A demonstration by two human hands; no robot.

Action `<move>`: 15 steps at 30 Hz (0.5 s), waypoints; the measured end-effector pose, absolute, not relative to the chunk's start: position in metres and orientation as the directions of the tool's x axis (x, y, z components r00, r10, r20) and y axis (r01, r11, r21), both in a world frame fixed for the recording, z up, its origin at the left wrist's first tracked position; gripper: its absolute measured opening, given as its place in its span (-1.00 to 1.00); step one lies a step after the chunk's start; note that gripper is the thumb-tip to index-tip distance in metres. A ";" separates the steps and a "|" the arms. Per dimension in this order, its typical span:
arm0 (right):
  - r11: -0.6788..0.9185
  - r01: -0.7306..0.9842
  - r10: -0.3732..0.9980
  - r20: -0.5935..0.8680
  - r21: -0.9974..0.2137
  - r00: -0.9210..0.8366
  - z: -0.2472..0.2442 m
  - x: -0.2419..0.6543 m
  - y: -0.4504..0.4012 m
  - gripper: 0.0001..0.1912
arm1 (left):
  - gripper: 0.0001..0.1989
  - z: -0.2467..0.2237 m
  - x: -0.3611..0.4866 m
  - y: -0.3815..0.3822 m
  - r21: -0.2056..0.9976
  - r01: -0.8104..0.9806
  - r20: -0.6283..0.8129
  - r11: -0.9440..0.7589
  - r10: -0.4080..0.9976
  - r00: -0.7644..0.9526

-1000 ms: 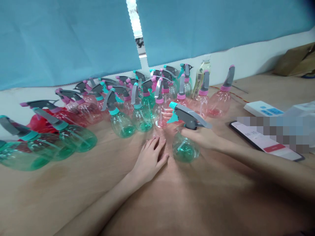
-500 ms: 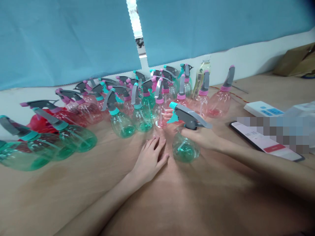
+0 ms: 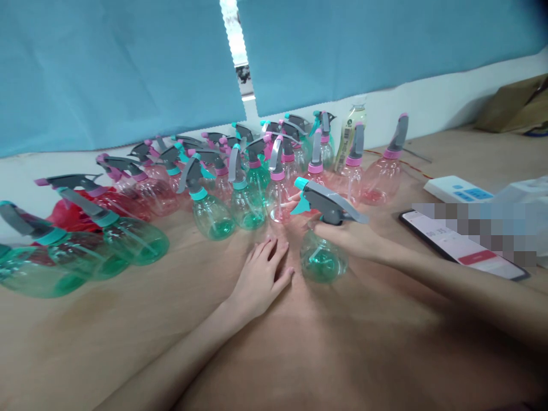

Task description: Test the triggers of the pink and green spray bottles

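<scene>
A green spray bottle (image 3: 324, 262) with a grey and teal trigger head stands upright on the table. My right hand (image 3: 346, 237) is around its neck, covering the collar; the fingers reach out to the left behind the trigger and are partly hidden. My left hand (image 3: 261, 279) lies palm down on the table, left of that bottle, fingers stretched out and holding nothing. Just beyond my left fingertips stand another green spray bottle (image 3: 248, 211) and a clear pinkish spray bottle (image 3: 280, 200) with a pink collar.
Several more pink and green spray bottles crowd the back and left, including a green one (image 3: 139, 242). A labelled drink bottle (image 3: 346, 140) stands behind them. At right are a phone (image 3: 445, 231), a white device with blue buttons (image 3: 460, 189) and a cardboard box (image 3: 509, 108).
</scene>
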State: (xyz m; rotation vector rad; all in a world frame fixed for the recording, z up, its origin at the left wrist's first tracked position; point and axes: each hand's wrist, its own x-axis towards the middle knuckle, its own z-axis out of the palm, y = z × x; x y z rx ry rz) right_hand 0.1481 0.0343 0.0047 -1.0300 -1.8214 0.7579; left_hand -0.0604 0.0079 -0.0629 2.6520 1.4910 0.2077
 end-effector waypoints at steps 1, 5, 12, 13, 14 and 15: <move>0.460 0.314 0.882 0.388 -0.830 -0.266 0.005 0.148 0.034 -0.93 | -0.46 -0.063 -0.060 0.008 0.148 0.842 0.074 -0.519 0.855 0.513; 0.447 0.211 0.882 0.388 -0.870 -0.269 0.006 0.147 0.035 -0.93 | -0.46 -0.063 -0.060 0.007 0.156 0.840 0.082 -0.520 0.854 0.513; 0.423 0.172 0.892 0.375 -0.889 -0.252 0.014 0.143 0.032 -0.82 | -0.48 -0.063 -0.060 0.007 0.155 0.837 0.081 -0.524 0.852 0.518; 0.421 0.167 0.892 0.373 -0.892 -0.254 0.014 0.143 0.031 -0.83 | -0.48 -0.064 -0.061 0.007 0.154 0.836 0.083 -0.526 0.850 0.520; 0.421 0.160 0.891 0.375 -0.893 -0.257 0.014 0.143 0.031 -0.84 | -0.48 -0.064 -0.061 0.007 0.154 0.834 0.087 -0.529 0.849 0.522; 0.423 0.155 0.889 0.376 -0.893 -0.261 0.013 0.143 0.031 -0.86 | -0.49 -0.064 -0.061 0.007 0.156 0.833 0.093 -0.531 0.847 0.523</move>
